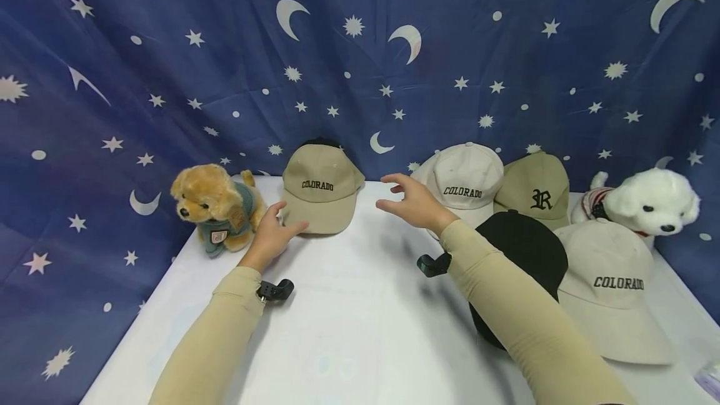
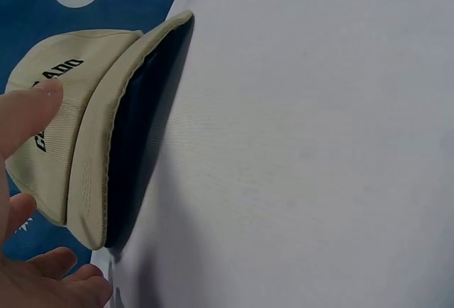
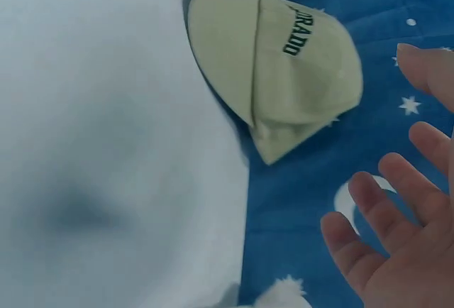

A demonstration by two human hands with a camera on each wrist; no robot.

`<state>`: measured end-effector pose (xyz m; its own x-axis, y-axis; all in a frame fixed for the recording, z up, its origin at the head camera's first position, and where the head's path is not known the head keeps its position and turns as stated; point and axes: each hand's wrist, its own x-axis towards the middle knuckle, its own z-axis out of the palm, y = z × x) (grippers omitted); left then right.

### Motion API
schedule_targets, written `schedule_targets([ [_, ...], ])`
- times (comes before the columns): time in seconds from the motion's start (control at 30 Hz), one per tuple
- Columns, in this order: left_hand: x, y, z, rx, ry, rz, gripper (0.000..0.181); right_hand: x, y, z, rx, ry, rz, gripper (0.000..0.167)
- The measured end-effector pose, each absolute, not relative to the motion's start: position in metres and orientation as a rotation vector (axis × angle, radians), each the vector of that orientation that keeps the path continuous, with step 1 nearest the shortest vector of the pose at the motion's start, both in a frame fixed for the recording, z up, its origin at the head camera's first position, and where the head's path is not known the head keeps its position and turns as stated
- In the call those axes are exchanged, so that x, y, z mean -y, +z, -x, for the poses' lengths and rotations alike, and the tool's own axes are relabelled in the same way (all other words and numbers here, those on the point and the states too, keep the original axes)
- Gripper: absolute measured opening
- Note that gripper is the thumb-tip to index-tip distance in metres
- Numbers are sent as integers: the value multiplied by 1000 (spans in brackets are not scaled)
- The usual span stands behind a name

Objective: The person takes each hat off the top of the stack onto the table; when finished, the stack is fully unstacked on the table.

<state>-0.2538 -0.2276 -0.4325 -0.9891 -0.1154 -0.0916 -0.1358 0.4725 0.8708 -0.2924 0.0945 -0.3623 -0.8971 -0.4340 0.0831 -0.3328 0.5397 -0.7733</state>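
Observation:
A khaki cap (image 1: pixel 320 189) with COLORADO on its front stands at the back of the white table, with a dark cap top (image 1: pixel 322 142) showing behind its crown. My left hand (image 1: pixel 274 236) is at the cap's left front, thumb and fingers spread; whether it touches the brim I cannot tell. In the left wrist view the thumb lies across the view of the cap (image 2: pixel 89 130). To the right, my right hand (image 1: pixel 414 204) hovers apart from the khaki cap, fingers extended and nothing in them. The right wrist view shows that cap (image 3: pixel 305 67) beyond the spread fingers.
A brown plush dog (image 1: pixel 209 202) sits at the left. On the right are a white COLORADO cap (image 1: pixel 469 174), an olive cap (image 1: pixel 534 183), a black cap (image 1: pixel 520 242), a beige COLORADO cap (image 1: pixel 610 280) and a white plush dog (image 1: pixel 652 199). A blue curtain (image 1: pixel 349 61) hangs behind.

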Motion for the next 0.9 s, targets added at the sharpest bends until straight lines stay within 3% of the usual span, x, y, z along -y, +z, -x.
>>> schedule_targets([
  [0.43,225,-440,270,-2723,1511,285,92,-52,-376,326,-2611,-1275,611,68],
  [0.9,225,-445,267,-2752,1418,284,89,-29,-377,341,-2580,-1240,566,74],
])
